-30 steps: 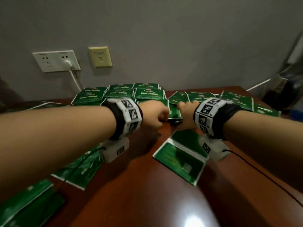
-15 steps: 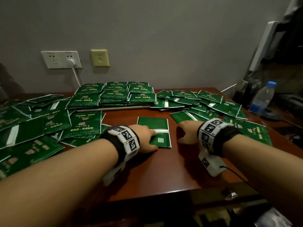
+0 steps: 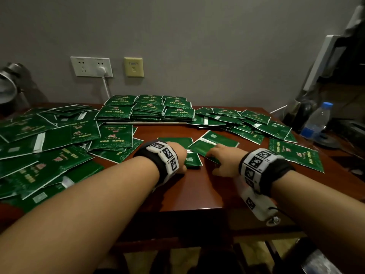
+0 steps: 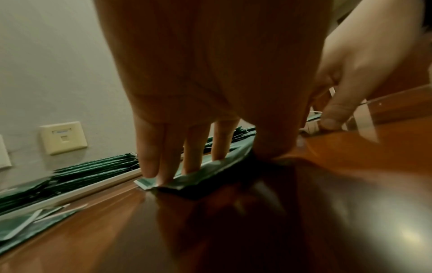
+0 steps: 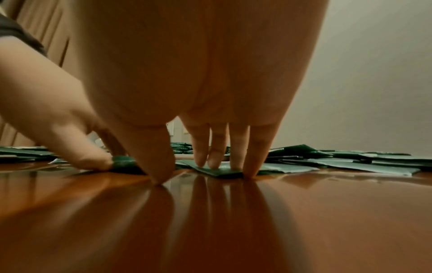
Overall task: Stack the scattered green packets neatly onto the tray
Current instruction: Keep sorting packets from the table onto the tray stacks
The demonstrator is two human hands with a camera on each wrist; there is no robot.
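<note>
Now you're gathering: left hand fingers flat on one green packet, right hand flat on another; next, pinch and carry both to the far tray.

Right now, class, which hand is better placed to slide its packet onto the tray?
Left, probably: the left hand presses the packet lying square before the tray; the right hand's sits askew, further right.
</note>
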